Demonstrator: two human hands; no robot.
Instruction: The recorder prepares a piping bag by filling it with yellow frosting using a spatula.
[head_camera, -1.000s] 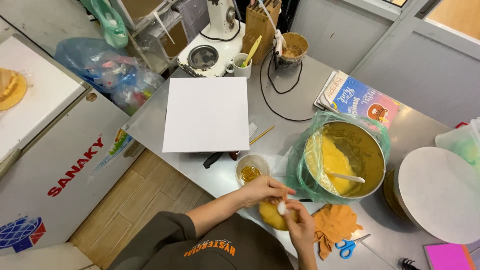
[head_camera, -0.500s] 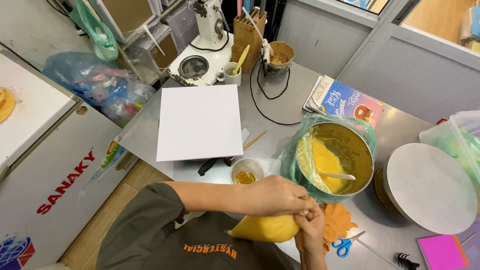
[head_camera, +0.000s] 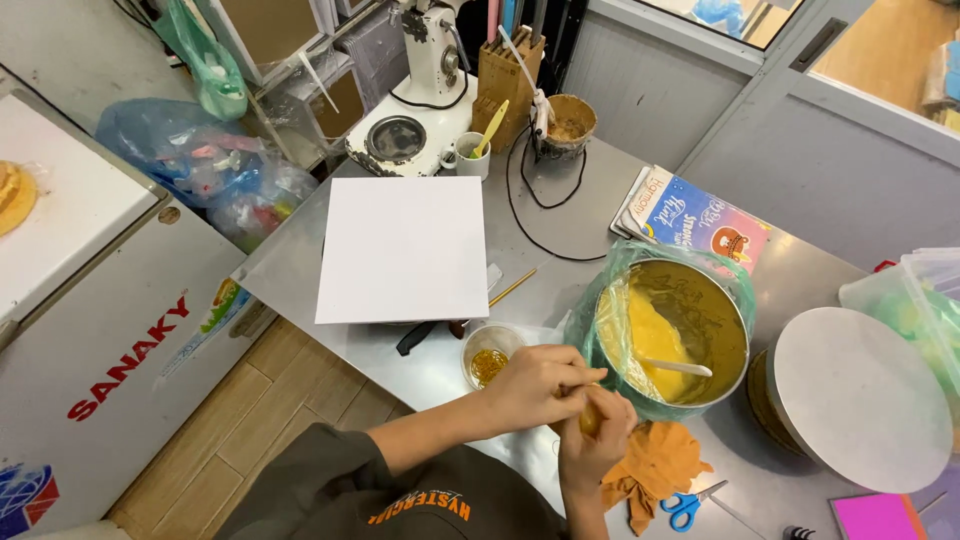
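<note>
Risen yellow piping bag (head_camera: 590, 417) (mostly hidden) between hands.

- One cam only, worn on head, looks steeply down from above at the table (head_camera: 560, 200).
- Hands (head_camera: 560, 400) are near, at bottom centre; far edge reaches the wall (head_camera: 700, 100) and a mixer (head_camera: 430, 60).
- No 2nd view, so nothing shared.

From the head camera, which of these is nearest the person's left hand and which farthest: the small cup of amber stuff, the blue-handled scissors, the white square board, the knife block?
Measured from the left hand:
1. Small cup, just beside the hand, on its left in the picture.
2. Blue-handled scissors, lower right, near the table edge.
3. White square board, farther back on the left.
4. Knife block, at the far back.
</note>
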